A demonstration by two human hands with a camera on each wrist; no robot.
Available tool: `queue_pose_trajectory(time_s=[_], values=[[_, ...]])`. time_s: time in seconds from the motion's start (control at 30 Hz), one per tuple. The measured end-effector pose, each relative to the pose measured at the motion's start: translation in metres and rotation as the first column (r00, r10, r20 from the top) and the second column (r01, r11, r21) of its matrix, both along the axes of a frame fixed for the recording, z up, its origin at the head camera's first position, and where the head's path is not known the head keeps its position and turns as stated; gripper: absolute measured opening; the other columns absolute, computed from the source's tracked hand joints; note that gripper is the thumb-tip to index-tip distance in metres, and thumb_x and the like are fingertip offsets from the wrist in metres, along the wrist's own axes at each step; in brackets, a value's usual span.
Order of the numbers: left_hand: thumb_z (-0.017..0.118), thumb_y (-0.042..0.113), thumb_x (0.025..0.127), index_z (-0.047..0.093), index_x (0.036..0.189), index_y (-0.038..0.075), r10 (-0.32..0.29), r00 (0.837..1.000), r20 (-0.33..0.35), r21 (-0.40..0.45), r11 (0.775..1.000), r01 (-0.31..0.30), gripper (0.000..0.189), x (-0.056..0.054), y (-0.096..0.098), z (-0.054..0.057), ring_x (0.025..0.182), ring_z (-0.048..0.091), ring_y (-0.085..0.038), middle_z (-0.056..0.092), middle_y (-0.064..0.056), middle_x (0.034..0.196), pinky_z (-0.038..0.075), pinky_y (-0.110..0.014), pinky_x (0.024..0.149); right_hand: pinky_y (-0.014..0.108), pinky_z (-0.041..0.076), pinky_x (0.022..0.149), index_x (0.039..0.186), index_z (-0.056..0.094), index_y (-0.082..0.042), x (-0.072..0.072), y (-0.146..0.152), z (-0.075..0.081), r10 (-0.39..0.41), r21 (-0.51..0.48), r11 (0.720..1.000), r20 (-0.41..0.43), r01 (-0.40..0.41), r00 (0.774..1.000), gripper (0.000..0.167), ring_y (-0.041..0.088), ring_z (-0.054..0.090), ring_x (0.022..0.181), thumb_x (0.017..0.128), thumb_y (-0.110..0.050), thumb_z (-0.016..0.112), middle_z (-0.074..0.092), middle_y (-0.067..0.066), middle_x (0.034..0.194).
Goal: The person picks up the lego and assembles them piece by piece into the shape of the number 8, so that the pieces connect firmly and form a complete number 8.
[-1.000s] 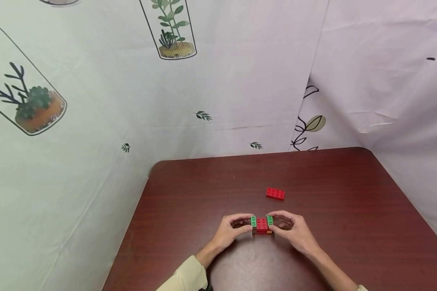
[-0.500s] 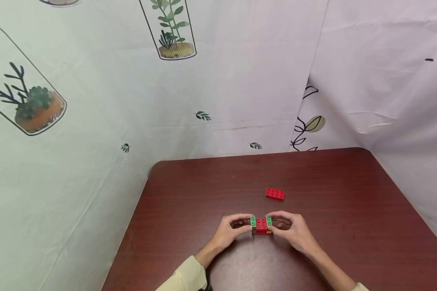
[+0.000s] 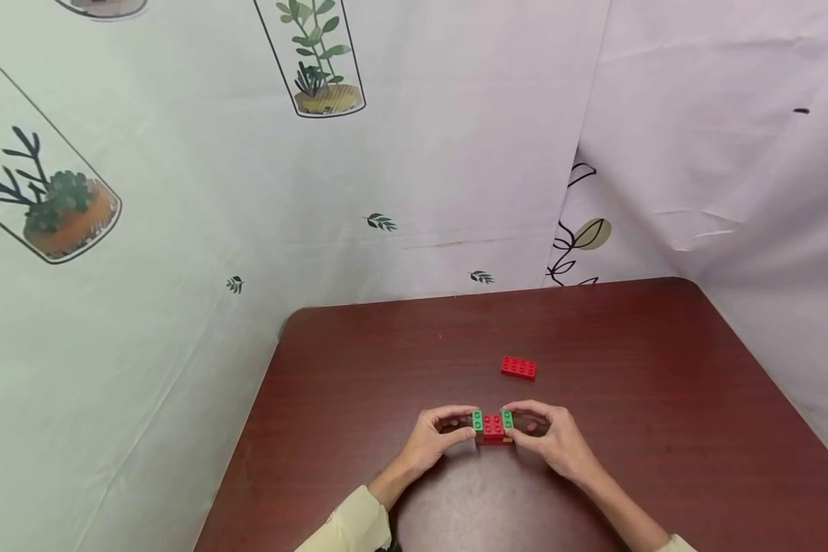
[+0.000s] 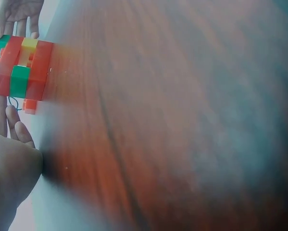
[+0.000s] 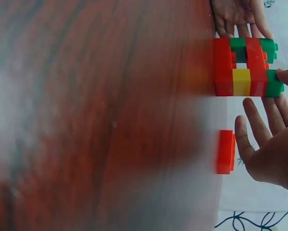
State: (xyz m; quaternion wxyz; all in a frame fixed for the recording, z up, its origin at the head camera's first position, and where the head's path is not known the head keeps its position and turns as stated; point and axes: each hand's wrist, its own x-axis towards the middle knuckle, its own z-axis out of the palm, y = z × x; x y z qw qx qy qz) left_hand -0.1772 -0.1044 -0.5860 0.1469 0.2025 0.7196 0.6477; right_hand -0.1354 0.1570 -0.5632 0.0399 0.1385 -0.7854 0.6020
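Pinched at both ends

We look down on a dark reddish-brown, wood-grained table [image 3: 359,360], where a small stack of studded plastic toy bricks [image 3: 493,427] stands upright between two bare hands. The left hand [image 3: 429,439] pinches a green two-stud brick [image 3: 478,420] on top at the left end, thumb nearer the person, forefinger on the far side. The right hand [image 3: 555,438] pinches the matching green brick [image 3: 507,418] on top at the right end.

From the right wrist view we make out a long red brick [image 5: 223,72] at the base, resting on the table. Above it sit a yellow brick [image 5: 241,83] at the right end and a third green brick [image 5: 238,46] at the left, a gap between them, then a second long red brick [image 5: 255,67] under the tops.

A loose red eight-stud brick [image 3: 518,367] lies beyond the stack, apart from it. Behind the table we see a whitish, plant-printed wall covering [image 3: 441,153].
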Motion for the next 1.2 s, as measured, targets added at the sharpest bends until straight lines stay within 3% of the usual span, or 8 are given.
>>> queue_pose_trajectory(time_s=[0.4,0.63,0.83,1.07,1.2], values=[[0.076,0.014,0.101,0.076,0.132,0.012,-0.006,1.000,0.016,-0.007,1.000,0.007,0.032,-0.002,0.000,0.004,0.109,0.070,-0.016,0.076,-0.005,0.124,0.056,-0.029,0.093,0.028,0.059,0.082,0.125,0.073,-0.004,0.000,0.004,-0.004,0.051,-0.065,0.997,0.072,-0.046,0.996,0.035,0.017,0.072,0.104,0.092,-0.011,0.085,0.077,0.009,0.117],[0.070,0.018,0.105,0.072,0.137,0.008,-0.001,1.000,0.005,-0.007,1.000,0.001,0.033,-0.009,0.003,0.004,0.122,0.068,-0.020,0.074,-0.004,0.131,0.053,-0.029,0.101,0.027,0.059,0.081,0.125,0.072,-0.001,0.000,0.004,-0.006,0.062,-0.063,0.996,0.046,-0.059,0.997,0.038,0.015,0.072,0.103,0.090,-0.005,0.085,0.077,0.015,0.117],[0.065,0.018,0.108,0.069,0.139,0.003,0.043,0.999,-0.011,0.006,0.999,-0.043,0.035,-0.023,0.012,0.006,0.125,0.067,-0.030,0.074,-0.006,0.131,0.055,-0.031,0.098,0.026,0.059,0.079,0.126,0.072,0.001,0.002,0.004,-0.008,0.055,-0.046,0.998,0.052,-0.053,0.997,0.039,0.012,0.072,0.101,0.089,-0.004,0.085,0.077,0.017,0.116],[0.061,0.017,0.111,0.064,0.143,-0.002,0.087,0.996,-0.018,0.037,0.996,-0.087,0.038,-0.048,0.028,0.016,0.124,0.067,-0.038,0.072,-0.012,0.134,0.056,-0.049,0.100,0.026,0.058,0.080,0.129,0.070,0.003,0.001,0.006,-0.011,0.063,-0.042,0.997,0.073,-0.060,0.995,0.041,0.013,0.072,0.102,0.091,-0.007,0.085,0.076,0.017,0.119],[0.066,0.010,0.107,0.063,0.143,-0.004,0.093,0.995,-0.026,0.042,0.995,-0.092,0.039,-0.060,0.040,0.021,0.128,0.065,-0.039,0.070,-0.017,0.137,0.057,-0.042,0.100,0.027,0.058,0.080,0.129,0.070,0.002,0.001,0.006,-0.011,0.067,-0.050,0.997,0.082,-0.063,0.994,0.041,0.016,0.072,0.103,0.091,-0.007,0.084,0.076,0.017,0.120]])
